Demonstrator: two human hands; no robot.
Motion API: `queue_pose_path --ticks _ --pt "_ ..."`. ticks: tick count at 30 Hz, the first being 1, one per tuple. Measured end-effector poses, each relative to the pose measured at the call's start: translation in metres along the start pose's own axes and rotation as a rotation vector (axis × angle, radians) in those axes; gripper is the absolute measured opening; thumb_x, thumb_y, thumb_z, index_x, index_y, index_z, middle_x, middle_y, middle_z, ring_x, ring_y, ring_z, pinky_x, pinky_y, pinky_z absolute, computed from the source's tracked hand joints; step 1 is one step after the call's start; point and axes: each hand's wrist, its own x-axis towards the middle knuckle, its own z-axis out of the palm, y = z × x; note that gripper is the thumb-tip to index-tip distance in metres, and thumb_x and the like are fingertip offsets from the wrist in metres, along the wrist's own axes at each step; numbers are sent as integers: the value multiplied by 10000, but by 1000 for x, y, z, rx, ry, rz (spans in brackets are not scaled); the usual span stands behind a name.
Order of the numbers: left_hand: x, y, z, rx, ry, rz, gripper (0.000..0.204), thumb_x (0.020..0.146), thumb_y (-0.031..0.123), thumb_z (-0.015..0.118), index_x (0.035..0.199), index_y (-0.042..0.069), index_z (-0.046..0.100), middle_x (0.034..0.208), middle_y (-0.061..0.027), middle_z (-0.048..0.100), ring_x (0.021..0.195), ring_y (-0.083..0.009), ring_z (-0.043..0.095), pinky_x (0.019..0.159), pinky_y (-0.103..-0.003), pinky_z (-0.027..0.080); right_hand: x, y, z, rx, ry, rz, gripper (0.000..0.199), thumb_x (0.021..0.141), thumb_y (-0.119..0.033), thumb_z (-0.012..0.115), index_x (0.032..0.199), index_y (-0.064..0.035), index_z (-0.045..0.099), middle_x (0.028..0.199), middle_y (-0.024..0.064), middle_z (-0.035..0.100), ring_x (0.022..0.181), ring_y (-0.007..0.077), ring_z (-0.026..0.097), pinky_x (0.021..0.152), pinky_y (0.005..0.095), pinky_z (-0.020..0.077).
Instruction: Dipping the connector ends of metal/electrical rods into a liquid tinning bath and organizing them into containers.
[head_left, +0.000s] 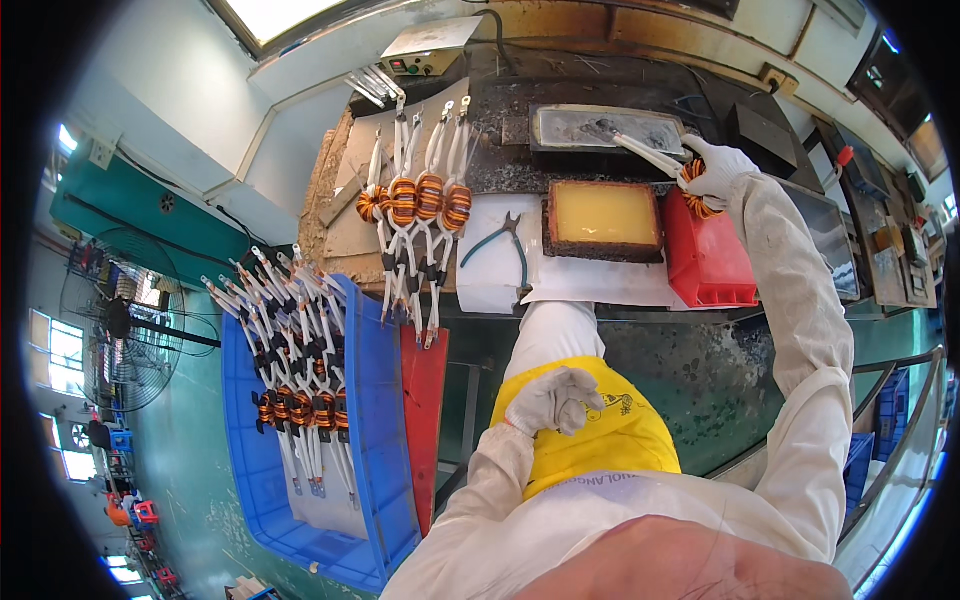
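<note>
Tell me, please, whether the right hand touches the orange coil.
Touching: in the head view, the right hand grips the orange coil, with no gap visible between them.

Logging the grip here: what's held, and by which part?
The right hand holds a wire coil by its copper-coloured ring; the left hand shows nothing held.

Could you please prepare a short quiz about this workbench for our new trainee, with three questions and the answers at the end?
1. Which hand holds the wound coil? A: left; B: right; C: both.
2. True or false: the pliers lie inside the blue crate.
3. What colour is the bin just right of the tray with yellow contents?

Key: 1. B, the right hand. 2. False, they lie on a white sheet. 3. Red.
</note>
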Motion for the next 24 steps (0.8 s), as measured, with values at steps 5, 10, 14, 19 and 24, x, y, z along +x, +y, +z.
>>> queue_pose_path --ticks 5,10,14,19,24 --pt "0 1 1 14 24 -15 503 1054 429 383 1140 22 665 1053 -230 720 473 -198 526 420 -270 367 1 1 1 -5 -6 13 809 742 -474 716 1456 -187 465 1084 243 698 984 406 679 863 435 535" --pt "1 0 -1 -12 -14 -14 508 1054 430 381 1151 15 657 1059 -236 717 492 -196 546 426 -265 365 0 -1 -1 -3 -6 11 801 747 -476 713 1454 -188 468 1088 239 698 983 402 679 860 434 537" --pt "0 0 -3 -12 -26 -13 509 1055 428 378 1169 12 649 1074 -244 711 504 -199 556 431 -266 369 1 0 1 -6 -8 7 799 749 -476 710 1455 -193 466 1094 236 698 985 401 679 863 432 537" --pt "0 -2 -7 -11 0 -9 513 1054 433 379 1175 11 645 1081 -253 706 504 -213 565 432 -276 378 4 4 4 -12 9 4 799 749 -473 712 1458 -202 463 1098 231 698 989 401 678 867 432 538" --pt "1 -2 -8 -24 -3 -12 517 1054 437 376 1167 11 646 1078 -257 705 490 -226 565 423 -287 394 4 2 4 -18 -5 18 801 746 -476 716 1459 -212 463 1106 226 698 993 400 678 873 434 538"
